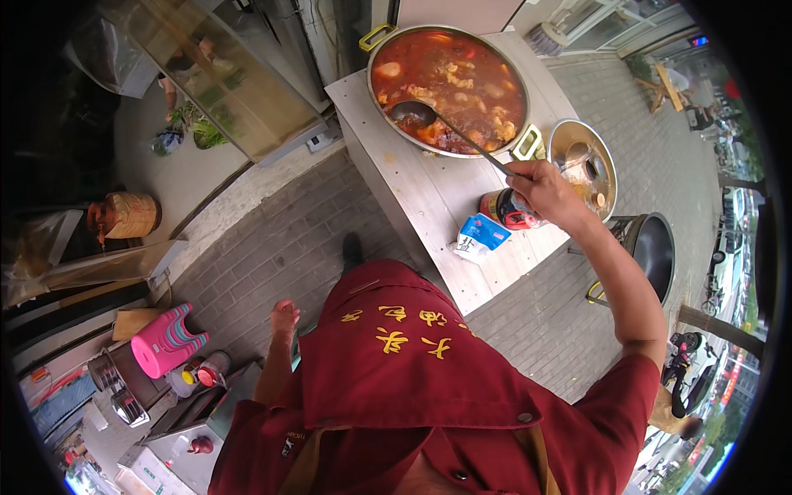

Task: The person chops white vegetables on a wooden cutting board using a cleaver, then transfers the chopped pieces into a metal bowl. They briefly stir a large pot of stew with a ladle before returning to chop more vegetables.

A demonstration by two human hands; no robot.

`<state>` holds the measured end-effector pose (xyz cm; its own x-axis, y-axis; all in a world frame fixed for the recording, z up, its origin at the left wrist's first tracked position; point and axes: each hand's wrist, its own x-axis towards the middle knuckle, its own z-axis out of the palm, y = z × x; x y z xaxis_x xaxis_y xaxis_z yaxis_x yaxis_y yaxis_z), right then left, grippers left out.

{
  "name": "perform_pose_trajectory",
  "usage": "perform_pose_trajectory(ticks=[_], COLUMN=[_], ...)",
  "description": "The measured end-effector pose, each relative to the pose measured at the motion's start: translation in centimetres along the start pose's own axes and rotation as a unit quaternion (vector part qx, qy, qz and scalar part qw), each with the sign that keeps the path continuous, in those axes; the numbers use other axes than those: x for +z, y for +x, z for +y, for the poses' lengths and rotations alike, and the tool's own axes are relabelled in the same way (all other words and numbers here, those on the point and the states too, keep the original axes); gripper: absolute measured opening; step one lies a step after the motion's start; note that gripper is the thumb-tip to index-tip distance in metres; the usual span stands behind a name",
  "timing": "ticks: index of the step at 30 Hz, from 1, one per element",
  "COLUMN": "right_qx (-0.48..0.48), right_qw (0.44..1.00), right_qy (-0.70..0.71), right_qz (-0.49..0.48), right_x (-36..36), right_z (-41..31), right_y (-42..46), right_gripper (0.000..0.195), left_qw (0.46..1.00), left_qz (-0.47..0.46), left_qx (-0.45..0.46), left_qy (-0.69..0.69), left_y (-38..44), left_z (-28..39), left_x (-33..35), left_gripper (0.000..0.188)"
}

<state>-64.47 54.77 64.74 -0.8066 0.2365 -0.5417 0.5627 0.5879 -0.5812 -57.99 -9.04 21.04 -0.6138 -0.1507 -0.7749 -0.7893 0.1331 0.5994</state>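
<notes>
My right hand (544, 189) grips the handle of a metal ladle (461, 133). The ladle's bowl rests at the surface of a red, oily stew (458, 80) with chunks of what looks like meat. A wide metal pot (526, 114) with yellow-trimmed handles holds the stew. Below my right hand stand a jar with a red lid (513, 210), partly hidden by it, and a blue-and-white bag (479, 238) bearing writing. My left hand (286, 317) hangs at my side, away from the table, its fingers loosely curled around nothing visible.
The pot stands on a pale wooden table (427, 210). Right of it are a metal lid (581, 151) and a dark wok (656, 257) on a stand. Pink stacked stools (164, 346), a gas cylinder (127, 215) and a glass panel (229, 80) lie left. Parked vehicles line the street at far right.
</notes>
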Motion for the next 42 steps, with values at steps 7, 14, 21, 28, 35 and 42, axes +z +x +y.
perform_pose_trajectory(ticks=[7, 14, 21, 28, 35, 42], right_qx=[-0.038, -0.073, -0.190, -0.312, -0.300, -0.247], right_qw=[0.999, 0.996, 0.959, 0.788, 0.761, 0.779], right_qy=[-0.025, -0.032, -0.132, -0.430, -0.513, -0.537], right_qz=[0.020, 0.036, 0.165, 0.311, 0.259, 0.207], right_x=[1.1, 2.0, 0.8, 1.1, 1.8, 3.1], right_z=[-0.4, 0.1, -0.2, 0.9, 2.0, 2.9], right_y=[2.5, 4.3, 3.2, 12.2, 14.7, 15.4], right_gripper=[0.028, 0.026, 0.023, 0.043, 0.045, 0.048], left_qw=[0.996, 1.000, 0.996, 0.985, 0.999, 0.987], left_qz=[-0.036, 0.012, -0.048, -0.083, 0.033, -0.033], left_qx=[-0.042, -0.008, 0.051, -0.018, -0.007, 0.028], left_qy=[-0.065, 0.003, -0.061, -0.151, -0.031, -0.158], left_y=[1.1, -1.7, -0.3, -0.2, -0.8, 0.8], left_z=[-2.2, 0.6, -2.5, -2.1, -1.7, -4.0], left_x=[-2.9, -0.7, -2.5, -3.2, -2.2, -4.4], left_gripper=[0.027, 0.026, 0.026, 0.027, 0.031, 0.031])
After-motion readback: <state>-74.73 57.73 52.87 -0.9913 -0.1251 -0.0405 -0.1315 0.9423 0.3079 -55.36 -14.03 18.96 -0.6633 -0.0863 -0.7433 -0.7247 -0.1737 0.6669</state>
